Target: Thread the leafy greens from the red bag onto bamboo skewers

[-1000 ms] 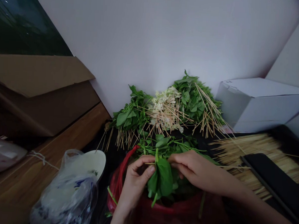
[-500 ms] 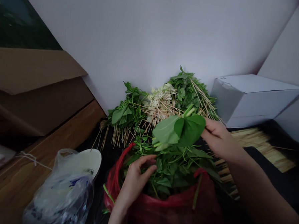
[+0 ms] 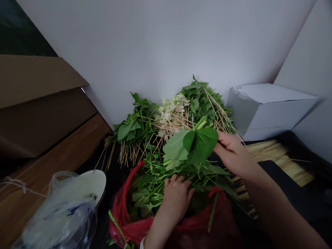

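My right hand (image 3: 232,154) is shut on the stems of a sprig of broad green leaves (image 3: 189,145), holding it up above the heap. My left hand (image 3: 176,198) is pressed into a mass of leafy greens (image 3: 151,190), its fingers curled down among the stems. These greens fill a red plastic bag (image 3: 124,220) and hide its inside. Behind them, bundles of leafy greens on bamboo skewers (image 3: 200,106) lean against the wall, with a pale white skewered bunch (image 3: 173,115) among them.
A white cardboard box (image 3: 269,111) stands at the right, beside loose bamboo skewers (image 3: 276,152) and a black flat object (image 3: 280,175). On the left are a brown cardboard box (image 3: 31,95), a wooden surface (image 3: 47,163) and a clear plastic bag (image 3: 63,219) against a white plate (image 3: 93,184).
My left hand has moved right and pushed down into the greens. My right hand has shifted slightly left with the sprig. The view has turned a little, so everything sits further left.
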The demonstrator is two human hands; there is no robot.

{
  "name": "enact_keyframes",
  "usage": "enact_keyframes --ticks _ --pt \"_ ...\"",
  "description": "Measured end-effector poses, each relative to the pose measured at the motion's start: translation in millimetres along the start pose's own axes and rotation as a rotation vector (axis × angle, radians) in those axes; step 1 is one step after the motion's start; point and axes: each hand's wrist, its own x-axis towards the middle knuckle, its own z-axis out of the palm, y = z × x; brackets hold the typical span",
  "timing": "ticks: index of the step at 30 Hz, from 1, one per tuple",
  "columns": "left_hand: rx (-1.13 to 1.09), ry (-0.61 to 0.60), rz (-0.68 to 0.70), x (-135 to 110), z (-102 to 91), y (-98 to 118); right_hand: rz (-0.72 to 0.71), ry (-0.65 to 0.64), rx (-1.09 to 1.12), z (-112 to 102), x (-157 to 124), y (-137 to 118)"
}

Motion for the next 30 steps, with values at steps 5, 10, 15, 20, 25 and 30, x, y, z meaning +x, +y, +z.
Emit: enact_keyframes --ticks 5,10,15,20,25,30 --pt "-0.108 0.125 -0.003 -1.6 -2.3 -8.8 0.031 -0.016 0.019 2.0 0.0 -0.9" --pt "-0.337 0.323 -0.080 -14.8 -16.7 -27.9 0.023 -0.025 0.012 0.6 0.8 -1.3" --pt "-0.676 0.456 -0.210 -25.4 -32.9 -47.4 0.010 -0.033 0.016 -0.3 1.2 -0.7" --pt "-1.079 0.521 -0.301 -29.5 -44.9 -59.3 0.050 -0.045 0.004 0.6 0.9 -1.0" --pt "-1.512 0.527 -0.373 -32.2 -51.6 -60.1 0.062 -0.093 -0.001 1.4 -0.4 -3.2" --pt "-1.751 0.528 -0.379 -34.0 -56.5 -66.4 0.091 -0.146 -0.024 -0.3 -1.5 -3.6"
